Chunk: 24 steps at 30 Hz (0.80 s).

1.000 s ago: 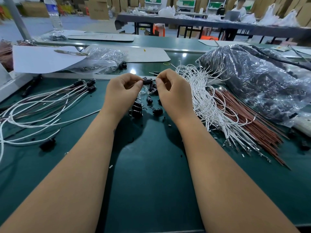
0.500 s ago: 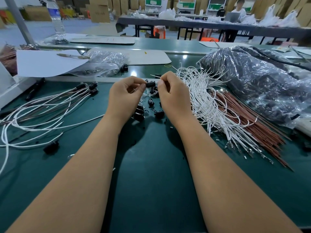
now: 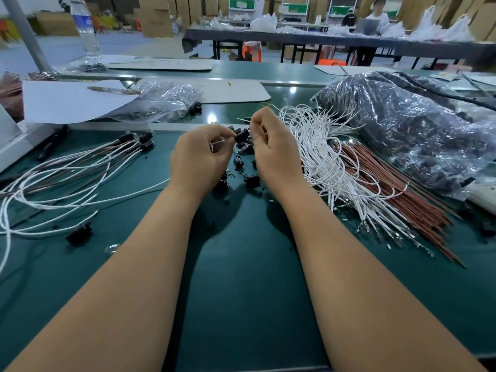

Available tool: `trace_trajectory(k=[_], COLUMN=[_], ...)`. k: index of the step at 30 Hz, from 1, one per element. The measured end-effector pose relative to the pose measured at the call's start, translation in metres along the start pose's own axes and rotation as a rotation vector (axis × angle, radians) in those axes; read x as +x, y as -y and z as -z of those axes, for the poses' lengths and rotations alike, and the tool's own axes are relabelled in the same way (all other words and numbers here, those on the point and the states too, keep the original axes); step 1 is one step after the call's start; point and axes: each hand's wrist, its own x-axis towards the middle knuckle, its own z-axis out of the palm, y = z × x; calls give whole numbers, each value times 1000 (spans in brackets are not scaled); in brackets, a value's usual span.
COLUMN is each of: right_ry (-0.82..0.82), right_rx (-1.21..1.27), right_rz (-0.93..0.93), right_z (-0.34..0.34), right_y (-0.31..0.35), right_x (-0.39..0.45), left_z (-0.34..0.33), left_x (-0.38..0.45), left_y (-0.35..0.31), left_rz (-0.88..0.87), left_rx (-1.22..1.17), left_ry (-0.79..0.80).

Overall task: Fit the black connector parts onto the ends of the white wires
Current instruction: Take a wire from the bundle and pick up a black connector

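At the far left, finished wires fan across the green bench, their black caps near the raised back edge. A lone black part lies beside them. The left hand, fingers curled, pinches a thin white wire end. A connector sits between both hands; the right hand curls onto it from the other side. Loose connectors lie beneath. Right of the hands, a white wire bundle touches brown wires, with a plastic bag behind. The bench is bare towards the near edge.
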Motion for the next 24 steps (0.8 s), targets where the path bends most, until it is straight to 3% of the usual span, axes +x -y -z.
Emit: trace_trajectory(k=[6, 10, 13, 24], right_ry=[-24, -19, -10, 80], right_rx=[96, 109, 118, -188], right_rz=[-76, -83, -81, 67], right_z=[6, 3, 2, 9], right_y=[2, 3, 4, 9], right_x=[2, 2, 2, -4], left_z=[0, -4, -3, -3], left_x=[-3, 1, 3, 1], left_y=[-8, -9, -9, -9], left_rz=[-132, 26, 32, -246], left_rx=[138, -111, -238, 238], left_ry=[-89, -57, 2, -49])
